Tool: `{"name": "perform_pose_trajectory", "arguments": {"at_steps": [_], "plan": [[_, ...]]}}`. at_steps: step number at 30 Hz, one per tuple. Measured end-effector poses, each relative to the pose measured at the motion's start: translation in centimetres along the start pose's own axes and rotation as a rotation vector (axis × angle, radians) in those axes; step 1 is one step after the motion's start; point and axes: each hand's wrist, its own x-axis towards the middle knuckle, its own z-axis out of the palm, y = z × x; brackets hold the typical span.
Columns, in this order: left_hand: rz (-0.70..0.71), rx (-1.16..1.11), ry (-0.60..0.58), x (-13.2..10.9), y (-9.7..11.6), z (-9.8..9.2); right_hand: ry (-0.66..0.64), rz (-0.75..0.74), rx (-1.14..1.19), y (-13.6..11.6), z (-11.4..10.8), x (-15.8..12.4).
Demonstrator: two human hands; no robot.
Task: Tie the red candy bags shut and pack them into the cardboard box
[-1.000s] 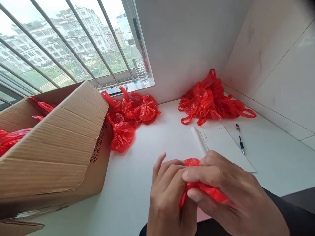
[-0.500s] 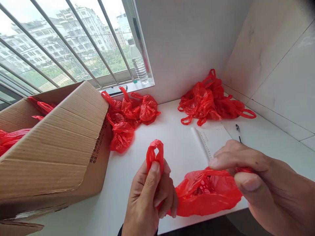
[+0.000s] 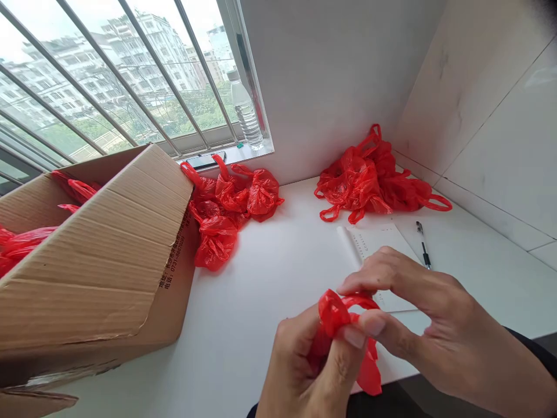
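Low at the front edge of the table, a red plastic bag [image 3: 333, 313] is bunched up in my hands. My left hand [image 3: 313, 360] is closed around its gathered neck, and a handle loop stands out above the thumb. Right beside it, my right hand [image 3: 413, 313] pinches a strip of the same bag, the other handle, between thumb and fingers. The lower part of the bag hangs behind my hands and is mostly hidden, so its contents do not show.
At left stands an open cardboard box [image 3: 104, 244] with red bags inside. Several knotted red bags [image 3: 217, 238] sit beside it. Loose red bags [image 3: 369, 174] are heaped at the back. A notebook [image 3: 391, 235], a pen [image 3: 423, 247] and, on the sill, a water bottle [image 3: 247, 113] are also there.
My hands have come together: the left has moved right, and the right has moved in with the other handle. The bag, spread open between them before, is now gathered.
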Motion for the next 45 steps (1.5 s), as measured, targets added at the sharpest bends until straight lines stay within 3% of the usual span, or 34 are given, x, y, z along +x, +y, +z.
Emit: {"name": "perform_pose_trajectory", "arguments": {"at_steps": [8,11,15,18,24,30,38,45], "plan": [[-0.181,-0.246,0.077,1.5,-1.8,-1.5,-0.047,0.005,0.111,0.1,0.6,-0.7],[-0.164,-0.289,-0.006,1.3,-1.7,-2.0,-0.095,0.014,0.125,0.1,1.0,-0.7],[-0.083,-0.174,-0.134,0.7,-1.1,-1.9,-0.050,0.047,0.162,0.9,1.4,-0.4],[0.048,-0.058,-0.135,0.3,-1.4,-1.6,-0.090,0.070,0.158,1.8,1.6,0.1],[0.467,0.401,0.048,0.8,-3.2,-2.0,-0.284,0.315,0.232,2.6,1.8,0.8],[0.660,0.508,0.008,1.3,-4.3,-2.4,-0.481,0.241,0.284,3.4,1.9,0.8],[0.675,0.559,-0.040,1.4,-4.9,-3.3,-0.298,0.289,0.241,3.9,2.2,0.8],[0.613,0.568,0.020,0.3,-6.2,-3.7,-0.270,0.411,0.130,3.6,2.2,0.5]]}}
